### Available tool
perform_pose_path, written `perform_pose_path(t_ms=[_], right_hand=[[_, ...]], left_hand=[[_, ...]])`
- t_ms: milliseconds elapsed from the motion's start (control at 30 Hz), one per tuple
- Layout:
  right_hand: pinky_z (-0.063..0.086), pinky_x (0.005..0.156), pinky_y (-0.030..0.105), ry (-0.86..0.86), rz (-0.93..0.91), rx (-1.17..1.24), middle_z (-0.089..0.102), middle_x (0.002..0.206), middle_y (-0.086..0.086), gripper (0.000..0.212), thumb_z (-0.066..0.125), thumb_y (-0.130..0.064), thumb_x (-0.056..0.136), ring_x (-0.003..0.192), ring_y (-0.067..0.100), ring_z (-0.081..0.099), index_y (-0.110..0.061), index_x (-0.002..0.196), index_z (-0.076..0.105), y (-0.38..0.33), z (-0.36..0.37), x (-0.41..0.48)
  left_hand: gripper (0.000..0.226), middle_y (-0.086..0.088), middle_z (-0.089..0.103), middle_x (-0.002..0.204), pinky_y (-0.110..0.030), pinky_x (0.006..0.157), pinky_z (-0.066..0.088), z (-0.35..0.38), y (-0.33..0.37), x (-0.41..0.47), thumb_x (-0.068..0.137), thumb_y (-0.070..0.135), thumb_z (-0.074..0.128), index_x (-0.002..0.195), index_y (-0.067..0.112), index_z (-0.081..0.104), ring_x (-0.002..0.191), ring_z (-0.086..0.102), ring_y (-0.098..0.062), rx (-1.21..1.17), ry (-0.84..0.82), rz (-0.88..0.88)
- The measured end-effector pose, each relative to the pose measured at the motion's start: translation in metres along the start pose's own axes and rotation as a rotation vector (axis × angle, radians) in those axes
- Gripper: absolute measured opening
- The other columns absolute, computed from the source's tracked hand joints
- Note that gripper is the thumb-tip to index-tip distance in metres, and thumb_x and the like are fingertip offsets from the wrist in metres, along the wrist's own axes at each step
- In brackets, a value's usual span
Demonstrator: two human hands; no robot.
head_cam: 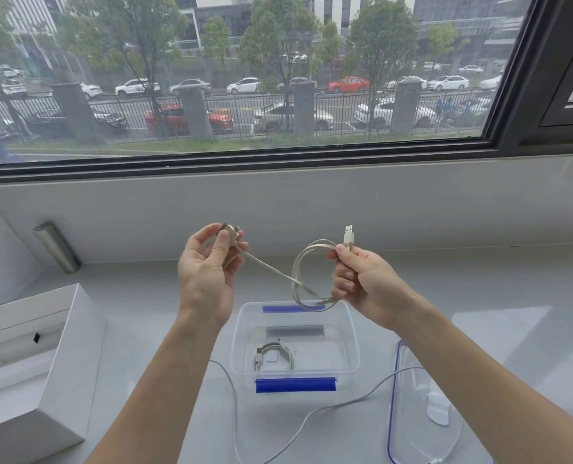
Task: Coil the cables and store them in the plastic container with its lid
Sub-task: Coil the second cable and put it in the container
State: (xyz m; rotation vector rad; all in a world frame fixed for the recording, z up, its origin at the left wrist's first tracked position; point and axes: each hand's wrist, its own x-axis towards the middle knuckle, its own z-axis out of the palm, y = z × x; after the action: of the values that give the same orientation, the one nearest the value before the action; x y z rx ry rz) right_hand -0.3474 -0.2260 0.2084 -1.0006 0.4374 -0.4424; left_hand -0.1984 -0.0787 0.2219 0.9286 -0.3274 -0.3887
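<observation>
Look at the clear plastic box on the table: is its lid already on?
No, the box is open with one coiled cable inside, and the lid lies flat on the table to its right.

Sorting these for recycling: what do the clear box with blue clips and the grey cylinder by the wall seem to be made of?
The clear rectangular box with blue clips looks like glossy transparent plastic: the coiled white cable inside shows through its walls. The grey cylinder seems brushed metal, judging by its dull streaky sheen, though coated plastic is possible.
</observation>
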Motion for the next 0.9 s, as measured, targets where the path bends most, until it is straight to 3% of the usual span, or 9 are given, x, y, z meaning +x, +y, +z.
perform_pose_path(t_ms=[133,333,467,733,833,900], right_hand=[[0.024,0.04,0.02,-0.137,0.013,-0.059,0.021,0.053,-0.002,0.024,0.041,-0.02,0.099,0.041,0.009,0.021,-0.007,0.083,0.054,0.0,0.004,-0.004],[0.024,0.041,0.021,-0.162,-0.006,-0.223,0.026,0.053,-0.001,0.023,0.043,-0.019,0.099,0.042,0.011,0.023,-0.005,0.085,0.055,0.001,0.012,-0.006],[0.025,0.04,0.02,-0.118,-0.061,-0.274,0.031,0.054,0.001,0.021,0.043,-0.017,0.099,0.042,0.011,0.028,-0.004,0.087,0.055,0.0,0.016,-0.005],[0.024,0.039,0.021,-0.005,-0.11,-0.32,0.028,0.051,0.0,0.023,0.045,-0.017,0.099,0.04,0.011,0.025,-0.007,0.08,0.054,0.005,0.016,-0.006],[0.021,0.04,0.021,0.033,-0.11,-0.34,0.027,0.051,0.001,0.027,0.046,-0.015,0.098,0.04,0.011,0.023,-0.01,0.072,0.052,0.006,0.018,-0.005],[0.019,0.04,0.022,0.055,-0.108,-0.349,0.027,0.049,0.0,0.027,0.045,-0.014,0.098,0.039,0.011,0.022,-0.009,0.073,0.052,0.009,0.019,-0.004]], left_hand=[[0.02,-0.012,0.068,0.079,-0.018,0.047,0.047,-0.004,-0.009,0.005,0.086,0.003,0.063,0.089,0.013,0.046,0.052,0.064,-0.012,0.159,0.072,-0.055],[0.016,-0.005,0.072,0.078,-0.023,0.064,0.052,0.005,-0.023,-0.005,0.08,-0.004,0.066,0.09,0.008,0.067,0.063,0.065,-0.013,0.487,-0.323,-0.134],[0.021,-0.013,0.071,0.086,-0.025,0.069,0.054,0.01,-0.023,-0.014,0.081,0.0,0.063,0.1,0.005,0.069,0.069,0.062,-0.019,0.414,-0.53,-0.305],[0.04,-0.021,0.061,0.094,-0.029,0.071,0.053,0.01,-0.022,-0.016,0.092,0.012,0.046,0.131,0.007,0.048,0.071,0.061,-0.024,0.171,-0.582,-0.494],[0.045,-0.02,0.059,0.095,-0.032,0.075,0.051,0.009,-0.022,-0.017,0.092,0.024,0.051,0.136,0.017,0.041,0.075,0.06,-0.024,0.135,-0.601,-0.457],[0.055,-0.009,0.06,0.088,-0.029,0.077,0.051,0.011,-0.022,-0.02,0.082,0.012,0.065,0.132,0.024,0.045,0.076,0.059,-0.018,0.276,-0.631,-0.326]])
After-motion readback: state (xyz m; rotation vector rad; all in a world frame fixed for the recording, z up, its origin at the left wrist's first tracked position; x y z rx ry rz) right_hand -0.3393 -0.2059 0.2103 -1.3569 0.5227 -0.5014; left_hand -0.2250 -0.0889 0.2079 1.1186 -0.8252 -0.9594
